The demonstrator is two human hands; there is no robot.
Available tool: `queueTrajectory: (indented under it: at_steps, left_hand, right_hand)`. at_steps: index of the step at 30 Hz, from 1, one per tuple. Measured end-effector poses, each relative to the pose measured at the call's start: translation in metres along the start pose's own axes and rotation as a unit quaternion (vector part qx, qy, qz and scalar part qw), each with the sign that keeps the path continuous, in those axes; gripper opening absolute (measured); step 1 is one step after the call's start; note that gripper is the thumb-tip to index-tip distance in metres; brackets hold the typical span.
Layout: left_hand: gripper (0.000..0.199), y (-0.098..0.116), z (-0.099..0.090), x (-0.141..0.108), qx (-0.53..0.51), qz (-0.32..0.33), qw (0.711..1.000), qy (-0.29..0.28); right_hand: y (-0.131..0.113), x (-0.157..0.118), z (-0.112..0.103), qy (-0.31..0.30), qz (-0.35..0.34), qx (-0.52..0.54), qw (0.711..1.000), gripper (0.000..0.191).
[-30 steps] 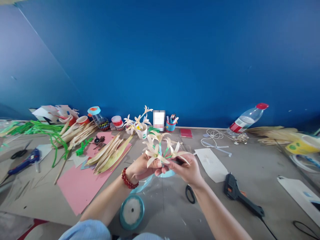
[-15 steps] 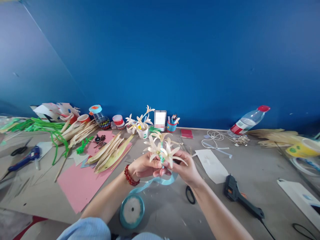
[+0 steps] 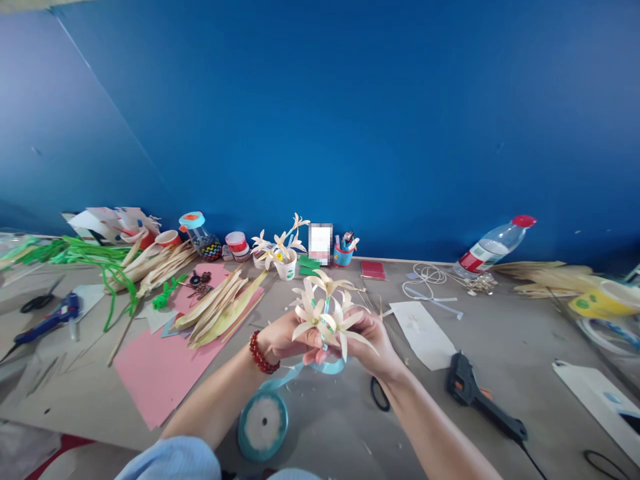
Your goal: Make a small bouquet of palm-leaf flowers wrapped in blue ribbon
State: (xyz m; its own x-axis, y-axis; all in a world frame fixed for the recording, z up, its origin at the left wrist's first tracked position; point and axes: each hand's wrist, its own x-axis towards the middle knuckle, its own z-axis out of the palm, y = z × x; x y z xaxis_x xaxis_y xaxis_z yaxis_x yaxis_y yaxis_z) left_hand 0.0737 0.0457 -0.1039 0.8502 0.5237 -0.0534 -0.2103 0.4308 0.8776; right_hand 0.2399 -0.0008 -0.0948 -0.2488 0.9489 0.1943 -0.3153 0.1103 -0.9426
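Observation:
A bunch of cream husk flowers with blue-wrapped stems stands between my two hands, above the table. My left hand, with a red bead bracelet at the wrist, is closed on the stems. From the right, my right hand is closed on the bunch too, its fingertips partly hidden behind petals. A light blue ribbon passes under the hands and runs down to its spool, near the front edge.
Pink paper and dried husks lie left, beside green pipe cleaners. A cup of flowers stands behind the hands. To the right are black scissors, white paper, a glue gun and a bottle.
The flower bunch has tilted and shifted slightly lower, with more of the blooms facing the camera. Both hands keep their hold.

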Motion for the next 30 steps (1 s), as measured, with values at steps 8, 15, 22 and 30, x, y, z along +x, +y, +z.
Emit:
queueTrajectory:
  at_steps: [8, 15, 22, 30]
  left_hand:
    - [0.038, -0.007, 0.009, 0.002, -0.036, 0.059, 0.994, 0.087]
    - [0.032, -0.014, 0.011, 0.003, 0.059, 0.172, 0.954, 0.238]
    - [0.029, -0.015, 0.016, -0.004, 0.140, 0.187, 0.935, 0.266]
    - [0.028, -0.012, 0.023, -0.005, 0.133, 0.191, 0.940, 0.251]
  right_hand:
    - [0.004, 0.003, -0.009, 0.020, -0.046, -0.013, 0.999, 0.030]
    - [-0.006, 0.009, -0.011, 0.079, -0.093, -0.050, 0.991, 0.030]
    - [-0.009, 0.006, -0.007, 0.113, -0.134, -0.116, 0.978, 0.030]
    - [-0.012, 0.006, -0.016, 0.079, -0.187, -0.204, 0.958, 0.026]
